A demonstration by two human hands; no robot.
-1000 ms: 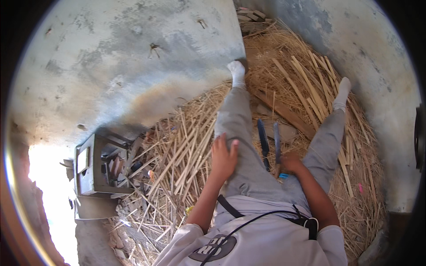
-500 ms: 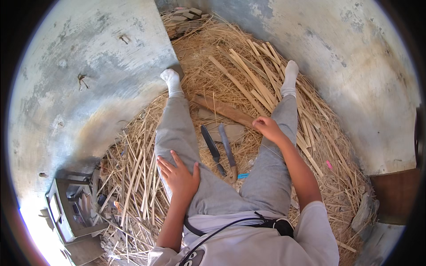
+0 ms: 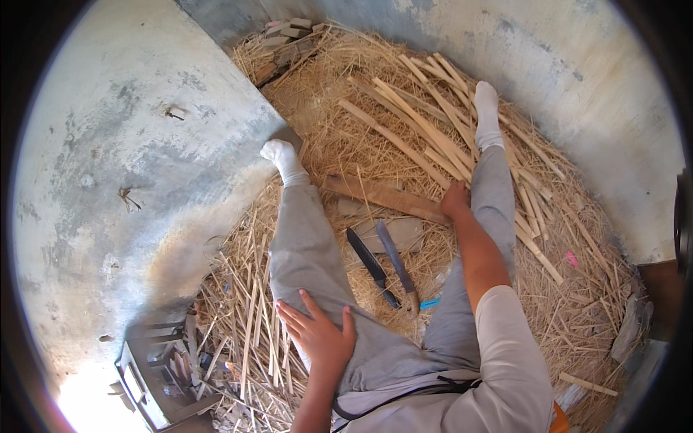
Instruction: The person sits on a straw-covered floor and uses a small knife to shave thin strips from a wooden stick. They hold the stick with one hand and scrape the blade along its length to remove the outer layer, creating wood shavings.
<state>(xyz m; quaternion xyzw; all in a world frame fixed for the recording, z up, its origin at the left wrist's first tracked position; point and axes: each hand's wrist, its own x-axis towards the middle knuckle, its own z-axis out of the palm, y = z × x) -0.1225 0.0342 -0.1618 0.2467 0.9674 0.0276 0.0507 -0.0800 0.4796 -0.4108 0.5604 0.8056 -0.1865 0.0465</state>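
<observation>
My left hand (image 3: 319, 338) lies flat on my left thigh, fingers spread, holding nothing. My right hand (image 3: 456, 202) is reaching down beside my right knee, its fingers curled at the right end of a brown wooden board (image 3: 382, 195). Whether anything is between those fingers is hidden. Just beyond that hand, long pale split wood strips (image 3: 419, 119) lie in a loose pile. Between my legs are two blades side by side: a black knife (image 3: 369, 261) and a grey-bladed knife with a brown handle (image 3: 396, 261).
Straw (image 3: 310, 108) covers the floor. Thin strips (image 3: 249, 325) are heaped left of my left leg. A small blue item (image 3: 429, 303) lies by the knife handles. Weathered walls (image 3: 144, 144) curve around; a wooden frame box (image 3: 155, 375) stands lower left, and blocks (image 3: 292, 30) sit at the back.
The right hand has gone from above the knee down to its inner side, by the board and strips. The view has shifted and turned; the left hand stays on the thigh.
</observation>
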